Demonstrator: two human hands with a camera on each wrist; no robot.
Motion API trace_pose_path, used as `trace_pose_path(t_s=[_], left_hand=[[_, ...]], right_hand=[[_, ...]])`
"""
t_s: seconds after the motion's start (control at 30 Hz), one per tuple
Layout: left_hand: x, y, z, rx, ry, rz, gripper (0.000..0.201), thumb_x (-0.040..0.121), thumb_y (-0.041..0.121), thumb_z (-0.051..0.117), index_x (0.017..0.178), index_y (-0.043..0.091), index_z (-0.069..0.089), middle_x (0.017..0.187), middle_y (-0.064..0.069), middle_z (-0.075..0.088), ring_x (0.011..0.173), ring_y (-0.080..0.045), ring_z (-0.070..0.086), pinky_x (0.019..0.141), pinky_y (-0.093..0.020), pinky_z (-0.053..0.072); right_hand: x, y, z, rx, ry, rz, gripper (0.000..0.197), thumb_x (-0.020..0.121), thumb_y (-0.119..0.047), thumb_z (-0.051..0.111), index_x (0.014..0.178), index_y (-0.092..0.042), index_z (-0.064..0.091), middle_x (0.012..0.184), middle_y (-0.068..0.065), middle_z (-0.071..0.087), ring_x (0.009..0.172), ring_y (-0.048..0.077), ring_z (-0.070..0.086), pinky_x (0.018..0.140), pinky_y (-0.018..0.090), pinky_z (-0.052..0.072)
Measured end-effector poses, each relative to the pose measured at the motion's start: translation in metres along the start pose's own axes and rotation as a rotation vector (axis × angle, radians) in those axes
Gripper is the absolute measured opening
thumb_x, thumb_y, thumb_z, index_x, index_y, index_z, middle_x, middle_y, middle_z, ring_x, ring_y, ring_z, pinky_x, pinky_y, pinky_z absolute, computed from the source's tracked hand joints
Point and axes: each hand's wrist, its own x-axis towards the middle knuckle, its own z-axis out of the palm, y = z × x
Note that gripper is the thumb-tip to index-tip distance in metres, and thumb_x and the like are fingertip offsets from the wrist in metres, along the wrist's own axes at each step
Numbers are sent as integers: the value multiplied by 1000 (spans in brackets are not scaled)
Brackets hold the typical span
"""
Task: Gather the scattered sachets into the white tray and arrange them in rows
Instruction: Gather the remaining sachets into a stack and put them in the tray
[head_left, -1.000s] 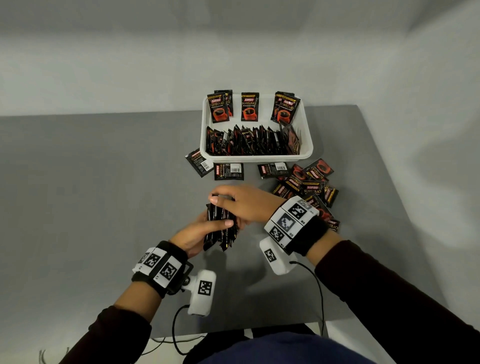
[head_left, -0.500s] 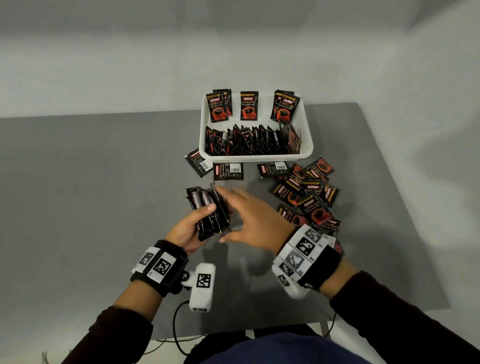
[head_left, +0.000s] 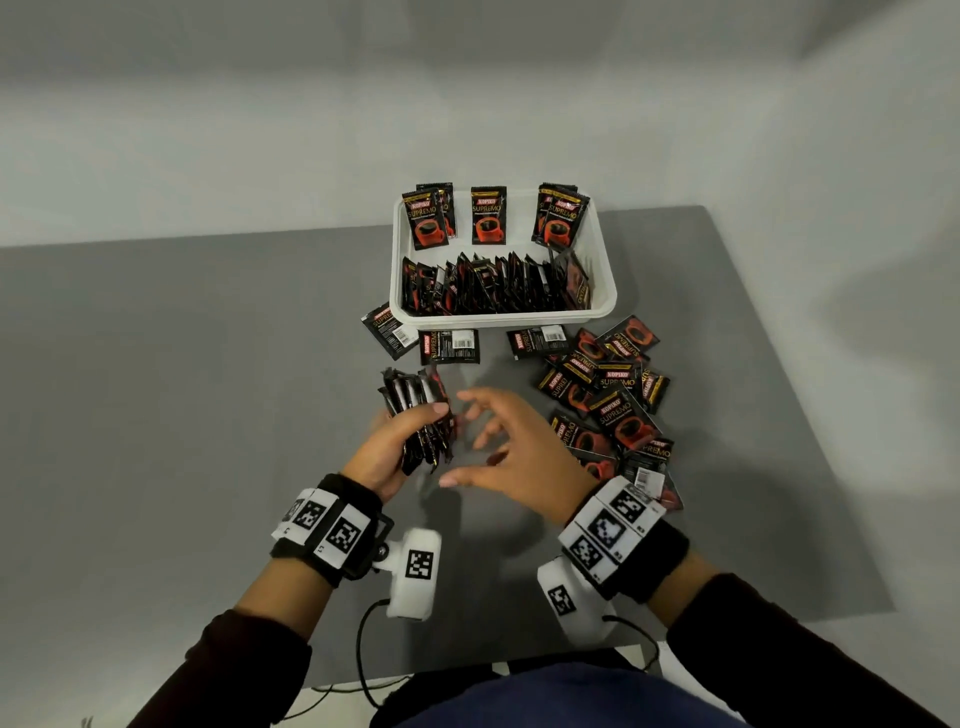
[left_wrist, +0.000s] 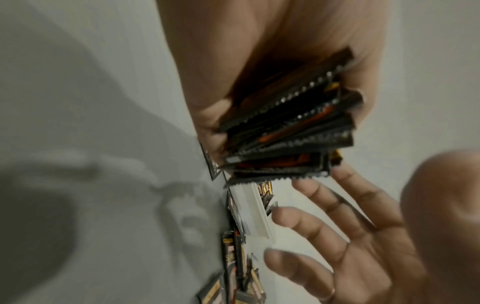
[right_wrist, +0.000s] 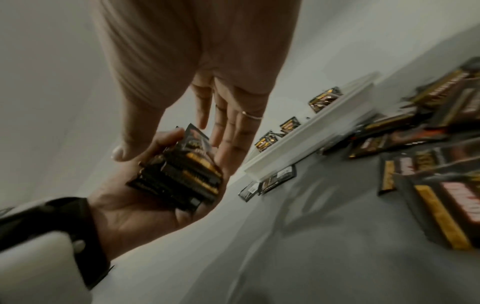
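Holding a fat bundle of sachets (head_left: 418, 418) in our left hand (head_left: 387, 454), we keep them packed side by side on their edges, so they can go into the white tray (head_left: 605, 306) as one neat row. Our thumb lies over the front of the bundle and our fingers wrap round the back. We think that squeeze is there so the slippery packs do not fan out and fall.

The bundle hangs over the table (head_left: 182, 415), on our side of the tray and a little to its left end, not touching it.

Our right hand (head_left: 511, 449) is just beside the bundle, on the side nearer the loose pile. Its fingers are spread and straight, and it holds nothing. From the left wrist view the fingertips (left_wrist: 301, 185) sit very close to the bottom pack, but we cannot tell if they touch it. We guess this hand is ready to pat the packs even or to reach for more.

Inside the tray, one row of sachets (head_left: 493, 283) stands on edge along the near wall. A few more sachets (head_left: 488, 215) lean against the far wall, showing their red cups. There is room between them, likely for our bundle.

Just outside the near wall of the tray, three sachets (head_left: 449, 346) lie flat with their backs up. By the tray's near right corner a big loose pile (head_left: 608, 395) is heaped up, so lots of picking up is left to do.
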Motion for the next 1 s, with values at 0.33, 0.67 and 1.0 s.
trace_pose_path(t_s=[0.33,0.67,1.0], left_hand=[[50,63,29,357,-5,16,84,62,14,78,134,1,36,112,-23,62,94,-30,64,86,-42,52],[157,108,102,941,174,185,87,69,23,76,139,18,24,98,11,49,81,-6,54,64,-14,42],[206,77,117,1523,340,73,90,62,46,70,134,22,22,105,-10,64,93,-33,62,82,-40,52]], right_hand=[[-22,49,-89,-176,166,241,30,82,-33,67,111,-31,57,94,-14,62,88,-1,59,73,11,42],[-38,104,-146,-157,289,368,21,81,-22,70,100,-27,63,87,-9,61,80,9,58,72,19,45],[-38,127,-163,-110,231,325,36,78,-18,72,83,-50,55,85,-13,59,76,7,58,73,27,51]])
